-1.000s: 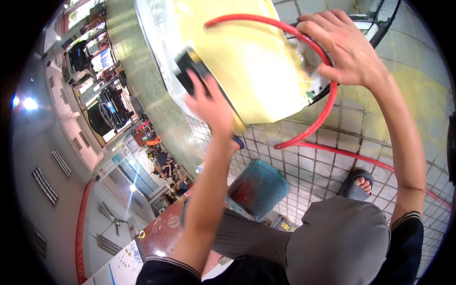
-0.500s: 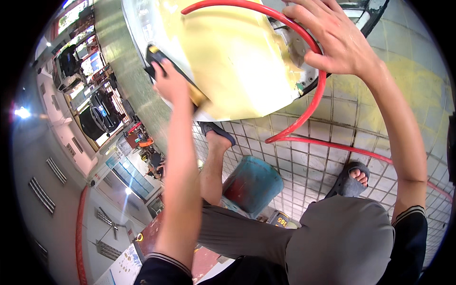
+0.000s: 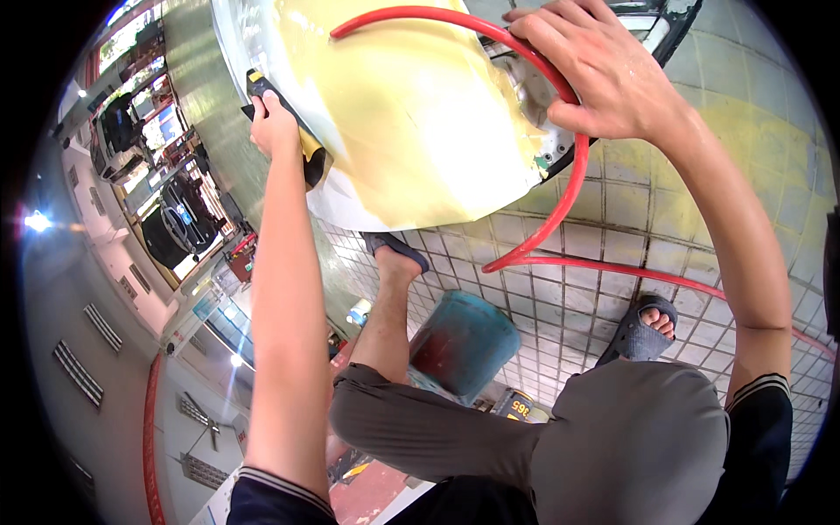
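My left hand (image 3: 277, 129) is closed around a long black-and-yellow sanding block (image 3: 308, 144), which lies against the left edge of a vehicle body panel (image 3: 411, 114). The panel is yellow over much of its face and white along its lower left, with a glossy shine. At its upper right, my right hand (image 3: 608, 74) grips a red hose (image 3: 573, 188) between thumb and fingers. The hose's free end curves left over the yellow surface, while its other length loops down and runs off to the right. Part of the right fingertips is cut off by the hose and panel.
A worn blue-green bucket (image 3: 468, 341) stands on the tiled floor (image 3: 560, 306) between my sandalled feet. Behind it sits a dark can (image 3: 512, 404). Parked vehicles (image 3: 179, 219) show at far left, beyond a green floor (image 3: 206, 79).
My left hand and the sanding block have shifted left and slightly up along the panel's edge. My right hand and the hose stay nearly where they were.
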### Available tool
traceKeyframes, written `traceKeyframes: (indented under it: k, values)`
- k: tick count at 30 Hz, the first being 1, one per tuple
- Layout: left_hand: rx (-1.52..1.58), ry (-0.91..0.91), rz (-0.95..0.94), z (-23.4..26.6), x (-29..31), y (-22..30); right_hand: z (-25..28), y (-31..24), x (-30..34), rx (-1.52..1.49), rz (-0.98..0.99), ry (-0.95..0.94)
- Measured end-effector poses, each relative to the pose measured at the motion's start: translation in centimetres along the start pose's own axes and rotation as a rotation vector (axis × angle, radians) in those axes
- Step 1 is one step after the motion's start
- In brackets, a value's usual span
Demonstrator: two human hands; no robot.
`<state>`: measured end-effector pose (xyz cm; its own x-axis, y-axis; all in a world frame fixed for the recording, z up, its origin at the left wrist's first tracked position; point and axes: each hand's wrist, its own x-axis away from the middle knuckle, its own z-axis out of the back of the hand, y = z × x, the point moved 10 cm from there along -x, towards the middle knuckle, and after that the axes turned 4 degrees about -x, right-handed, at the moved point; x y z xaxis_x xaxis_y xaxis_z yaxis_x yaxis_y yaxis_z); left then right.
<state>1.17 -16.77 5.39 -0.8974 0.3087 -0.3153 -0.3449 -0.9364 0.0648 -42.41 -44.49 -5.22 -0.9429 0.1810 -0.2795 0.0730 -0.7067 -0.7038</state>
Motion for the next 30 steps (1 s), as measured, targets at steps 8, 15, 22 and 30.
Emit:
traceKeyframes:
  k: [8,15,22,30]
  values:
    - [-0.198,-0.127,-0.334,5.2,30.6,5.8,-0.3,0.5,1.0,0.109,0.007,-0.025]
    - [-0.048,-0.069,-0.33,0.8,14.2,11.0,-0.4,1.6,1.4,-0.038,-0.041,-0.003]
    - [-0.021,-0.015,-0.163,0.4,13.8,13.7,-0.5,2.2,2.2,-0.09,-0.003,0.074]
    - [-0.023,0.071,-0.298,4.4,29.6,12.1,-0.3,0.6,1.0,-0.064,0.022,0.087]
